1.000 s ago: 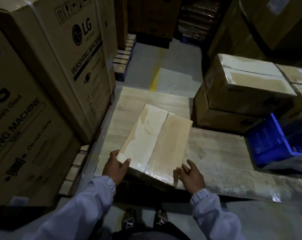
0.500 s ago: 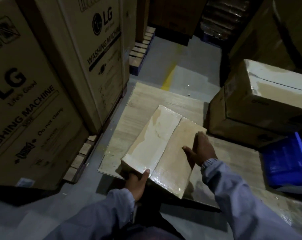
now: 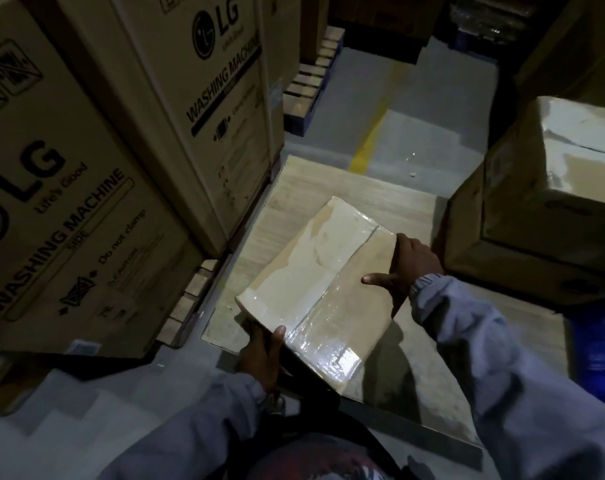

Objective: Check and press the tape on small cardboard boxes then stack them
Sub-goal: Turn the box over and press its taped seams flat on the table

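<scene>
A small cardboard box [image 3: 315, 289], its top covered in shiny clear tape, is tilted above the wooden board [image 3: 294, 192]. My left hand [image 3: 261, 355] grips its near edge from below, with the thumb on the taped top. My right hand [image 3: 406, 268] holds the box's right side; the fingers wrap over the far right corner and the thumb lies on the top. Two taped cardboard boxes [image 3: 543, 216] stand stacked at the right of the board.
Tall LG washing machine cartons [image 3: 96, 188] on pallets wall off the left side. A blue crate [image 3: 602, 355] sits at the right edge below the stack. Grey floor with a yellow line [image 3: 370, 140] runs beyond the board, with dark stacked goods at the far end.
My right hand left the box's near edge and now holds its right side and far corner. My left hand has shifted under the near edge. The box's near end has risen.
</scene>
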`<action>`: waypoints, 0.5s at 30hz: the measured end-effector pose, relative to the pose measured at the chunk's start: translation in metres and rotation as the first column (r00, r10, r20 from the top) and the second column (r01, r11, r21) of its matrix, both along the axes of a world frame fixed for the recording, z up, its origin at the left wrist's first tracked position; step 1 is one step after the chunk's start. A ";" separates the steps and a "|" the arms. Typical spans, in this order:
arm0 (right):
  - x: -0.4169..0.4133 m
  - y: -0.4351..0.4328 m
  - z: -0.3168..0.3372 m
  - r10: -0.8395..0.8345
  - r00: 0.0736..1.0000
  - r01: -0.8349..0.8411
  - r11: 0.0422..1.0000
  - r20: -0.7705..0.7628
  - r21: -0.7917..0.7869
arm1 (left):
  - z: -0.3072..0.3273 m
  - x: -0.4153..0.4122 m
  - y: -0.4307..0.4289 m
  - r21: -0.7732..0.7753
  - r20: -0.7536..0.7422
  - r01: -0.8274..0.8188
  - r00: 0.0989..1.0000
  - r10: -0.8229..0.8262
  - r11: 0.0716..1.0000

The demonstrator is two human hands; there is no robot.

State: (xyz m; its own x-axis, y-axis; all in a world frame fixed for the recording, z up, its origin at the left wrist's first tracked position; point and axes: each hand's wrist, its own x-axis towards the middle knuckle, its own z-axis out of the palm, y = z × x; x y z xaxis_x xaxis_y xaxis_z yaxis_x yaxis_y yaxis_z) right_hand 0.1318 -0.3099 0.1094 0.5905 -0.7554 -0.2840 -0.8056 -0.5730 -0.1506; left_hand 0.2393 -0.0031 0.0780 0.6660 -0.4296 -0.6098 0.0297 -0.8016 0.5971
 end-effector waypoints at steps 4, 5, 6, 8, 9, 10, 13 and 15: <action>-0.015 0.003 -0.003 -0.072 0.997 0.074 0.995 0.030 -0.064 | -0.004 0.023 -0.010 0.004 0.028 0.047 0.999 -0.047 0.999; -0.019 0.004 -0.004 -0.101 0.994 0.104 0.992 0.035 -0.072 | -0.002 0.028 -0.014 0.005 0.034 0.073 0.997 -0.073 0.997; -0.024 0.006 -0.005 -0.132 0.991 0.134 0.987 0.037 -0.083 | -0.001 0.033 -0.018 -0.013 0.040 0.090 0.995 -0.090 0.996; -0.036 0.012 -0.006 -0.203 0.979 0.205 0.974 0.030 -0.098 | 0.001 0.044 -0.026 -0.070 0.053 0.109 0.993 -0.105 0.992; -0.044 0.017 -0.007 -0.247 0.969 0.249 0.964 0.029 -0.092 | -0.002 0.050 -0.029 -0.094 0.040 0.113 0.993 -0.110 0.989; -0.052 0.021 -0.008 -0.292 0.956 0.293 0.953 0.031 -0.080 | -0.008 0.057 -0.031 -0.123 0.010 0.111 0.994 -0.111 0.986; -0.077 0.043 -0.005 -0.411 0.911 0.412 0.910 0.028 -0.044 | -0.015 0.069 -0.045 -0.133 -0.015 0.134 0.990 -0.137 0.982; -0.094 0.060 -0.005 -0.462 0.886 0.463 0.887 0.039 -0.013 | 0.000 0.067 -0.054 -0.079 0.047 0.192 0.981 -0.188 0.978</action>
State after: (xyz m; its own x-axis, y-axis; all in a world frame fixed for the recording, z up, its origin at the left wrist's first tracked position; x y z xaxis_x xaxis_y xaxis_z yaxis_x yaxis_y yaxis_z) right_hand 0.0382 -0.2498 0.1049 0.1819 -0.9507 -0.2511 -0.9746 -0.1404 -0.1744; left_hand 0.3059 -0.0572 0.0777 0.5899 -0.5982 -0.5424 -0.1428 -0.7384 0.6590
